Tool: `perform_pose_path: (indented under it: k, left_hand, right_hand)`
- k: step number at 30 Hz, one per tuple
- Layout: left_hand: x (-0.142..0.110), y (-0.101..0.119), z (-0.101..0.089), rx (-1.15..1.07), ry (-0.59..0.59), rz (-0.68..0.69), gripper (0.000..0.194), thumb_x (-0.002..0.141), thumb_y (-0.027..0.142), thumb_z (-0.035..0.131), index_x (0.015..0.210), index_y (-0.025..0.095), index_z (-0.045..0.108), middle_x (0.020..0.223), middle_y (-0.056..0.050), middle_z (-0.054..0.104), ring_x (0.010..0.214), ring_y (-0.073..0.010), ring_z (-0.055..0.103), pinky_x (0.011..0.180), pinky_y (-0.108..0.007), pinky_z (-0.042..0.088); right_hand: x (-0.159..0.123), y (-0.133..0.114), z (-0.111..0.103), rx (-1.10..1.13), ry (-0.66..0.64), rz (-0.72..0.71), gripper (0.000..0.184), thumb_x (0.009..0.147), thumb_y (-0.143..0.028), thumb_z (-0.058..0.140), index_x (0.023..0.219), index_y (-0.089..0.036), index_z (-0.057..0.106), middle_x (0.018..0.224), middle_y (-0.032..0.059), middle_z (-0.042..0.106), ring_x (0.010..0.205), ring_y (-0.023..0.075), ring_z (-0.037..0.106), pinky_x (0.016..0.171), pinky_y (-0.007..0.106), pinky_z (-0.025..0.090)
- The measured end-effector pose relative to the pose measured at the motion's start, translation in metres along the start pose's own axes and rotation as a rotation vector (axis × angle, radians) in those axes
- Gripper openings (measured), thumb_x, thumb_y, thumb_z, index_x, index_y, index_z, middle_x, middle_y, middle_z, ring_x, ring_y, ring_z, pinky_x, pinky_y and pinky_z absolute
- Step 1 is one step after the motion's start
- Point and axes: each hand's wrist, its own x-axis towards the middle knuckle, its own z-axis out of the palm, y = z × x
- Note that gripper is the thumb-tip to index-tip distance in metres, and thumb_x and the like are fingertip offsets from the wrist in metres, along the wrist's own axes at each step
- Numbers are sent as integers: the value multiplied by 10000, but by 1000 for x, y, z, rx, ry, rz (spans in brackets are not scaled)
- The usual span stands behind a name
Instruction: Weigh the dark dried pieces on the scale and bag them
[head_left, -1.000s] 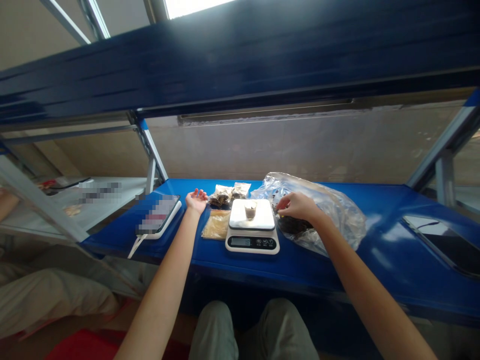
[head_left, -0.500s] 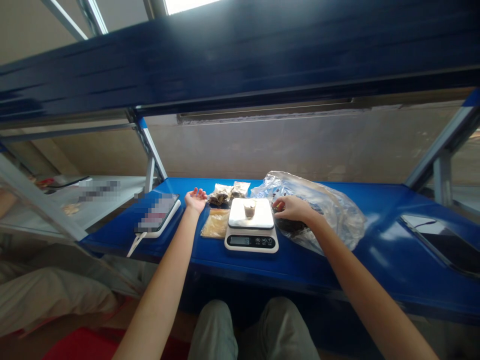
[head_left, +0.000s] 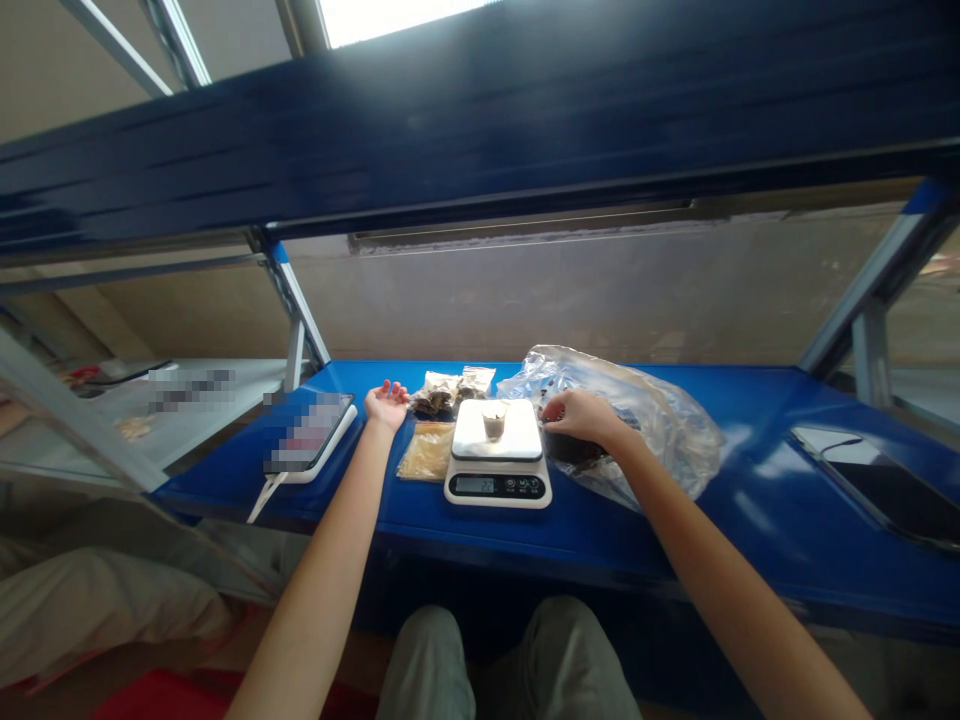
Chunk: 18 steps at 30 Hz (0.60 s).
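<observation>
A white kitchen scale point(head_left: 498, 490) sits on the blue shelf with a small clear cup point(head_left: 494, 420) upright on its plate. Something dark shows in the cup, and the display is lit. To the right, my right hand point(head_left: 581, 415) is over a large clear plastic bag point(head_left: 667, 435) of dark dried bits, its fingers pinched together beside the plate. What they hold is too small to make out. My left hand point(head_left: 387, 405) rests palm up left of the scale, fingers loosely apart and holding nothing. Near it lie filled small bags point(head_left: 439, 393) and a flat stack of clear bags point(head_left: 426, 452).
At the left is a phone point(head_left: 319, 430) on a white base with a white cable point(head_left: 262, 497). A dark flat device point(head_left: 885, 490) lies at the right. A blue upper shelf beam point(head_left: 480, 120) crosses above my hands. Another person's leg point(head_left: 105, 610) is at the lower left.
My right hand stays beside the plate with its fingers drawn together. The digits on the scale look different. My left hand has hardly moved; the whole view has shifted slightly.
</observation>
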Motion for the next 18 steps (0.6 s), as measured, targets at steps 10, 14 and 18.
perform_pose_path:
  k: [10, 14, 18]
  left_hand:
    - [1, 1, 1, 18, 26, 9, 141, 733, 140, 389, 633, 177, 482, 561, -16, 502, 478, -125, 484, 463, -231, 337]
    - [2, 0, 2, 9, 36, 4, 156, 742, 132, 376, 635, 177, 479, 555, -17, 498, 477, -127, 479, 464, -231, 330]
    - [1, 0, 2, 9, 40, 1, 149, 754, 145, 388, 640, 181, 477, 562, -14, 491, 481, -127, 475, 467, -231, 328]
  right_hand:
    - [4, 14, -5, 207, -8, -75, 191, 705, -294, 619, 828, -201, 732, 802, 33, 726, 713, 170, 643, 584, 224, 456]
    - [4, 13, -4, 152, -1, -45, 222, 690, -310, 637, 857, -198, 733, 826, 40, 726, 735, 182, 647, 591, 228, 453]
    - [4, 6, 0, 97, -18, -33, 305, 672, -322, 641, 948, -218, 716, 838, 23, 726, 737, 182, 649, 579, 224, 439]
